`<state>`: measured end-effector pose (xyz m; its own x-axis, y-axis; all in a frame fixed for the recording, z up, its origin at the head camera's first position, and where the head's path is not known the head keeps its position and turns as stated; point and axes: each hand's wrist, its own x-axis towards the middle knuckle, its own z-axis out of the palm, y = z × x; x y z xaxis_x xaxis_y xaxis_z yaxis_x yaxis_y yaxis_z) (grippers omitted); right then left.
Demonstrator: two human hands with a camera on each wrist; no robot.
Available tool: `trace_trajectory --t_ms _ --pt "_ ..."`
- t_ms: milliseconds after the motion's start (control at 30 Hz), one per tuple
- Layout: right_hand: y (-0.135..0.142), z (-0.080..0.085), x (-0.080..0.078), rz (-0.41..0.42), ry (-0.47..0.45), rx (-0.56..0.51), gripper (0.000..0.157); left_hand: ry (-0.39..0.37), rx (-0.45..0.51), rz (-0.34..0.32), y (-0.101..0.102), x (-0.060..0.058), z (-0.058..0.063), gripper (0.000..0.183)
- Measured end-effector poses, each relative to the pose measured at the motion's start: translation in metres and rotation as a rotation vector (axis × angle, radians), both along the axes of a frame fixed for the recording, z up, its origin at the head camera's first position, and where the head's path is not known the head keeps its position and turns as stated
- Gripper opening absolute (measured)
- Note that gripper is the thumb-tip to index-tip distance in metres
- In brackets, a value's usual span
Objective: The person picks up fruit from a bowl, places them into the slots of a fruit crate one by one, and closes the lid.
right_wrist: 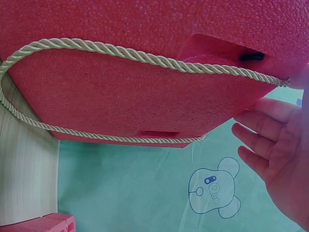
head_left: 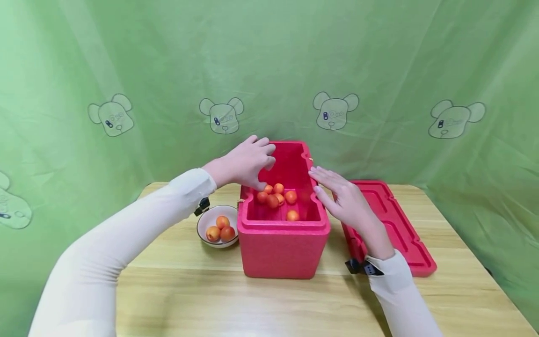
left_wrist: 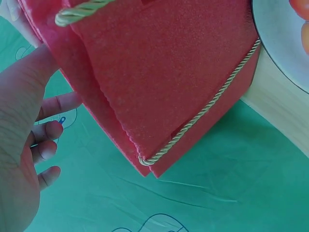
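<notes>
In the head view, the left hand (head_left: 248, 161) hangs over the near-left rim of a red box (head_left: 283, 252), thumb and fingers spread wide apart with nothing seen between them. Inside the box, just below and to the right of that thumb, lies a cluster of orange-red fruits (head_left: 272, 201), one set apart nearer the person. Below the left wrist, just beside the box, a white bowl (head_left: 204, 223) holds three more. The right hand (head_left: 347, 199) has its fingers nearly straight, fingertips at the opposite rim, gripping nothing; under and beyond its wrist a red lid (head_left: 402, 234) lies on the wooden table (head_left: 189, 295). In the left wrist view, the thumb passes out of sight behind the rim, the other fingers loosely bent beside it, and a twisted rope (left_wrist: 84, 12) shows across from them. In the right wrist view, the fingers extend together by the box's edge, the rope looping away from them along its side; whether they touch there I cannot tell.
</notes>
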<state>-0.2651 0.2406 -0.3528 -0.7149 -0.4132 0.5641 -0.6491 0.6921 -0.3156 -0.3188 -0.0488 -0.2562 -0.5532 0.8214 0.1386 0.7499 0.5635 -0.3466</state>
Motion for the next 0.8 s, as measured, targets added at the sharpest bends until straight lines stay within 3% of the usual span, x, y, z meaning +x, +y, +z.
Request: trace_trajectory --t_ms 500,800 --pt "0.002 0.0 0.0 0.002 0.028 0.002 0.055 0.007 0.14 0.001 -0.019 0.001 0.009 0.033" --pt "0.004 0.002 0.003 -0.005 0.022 -0.01 0.055 0.047 0.318 0.011 -0.052 0.005 0.011 0.033"
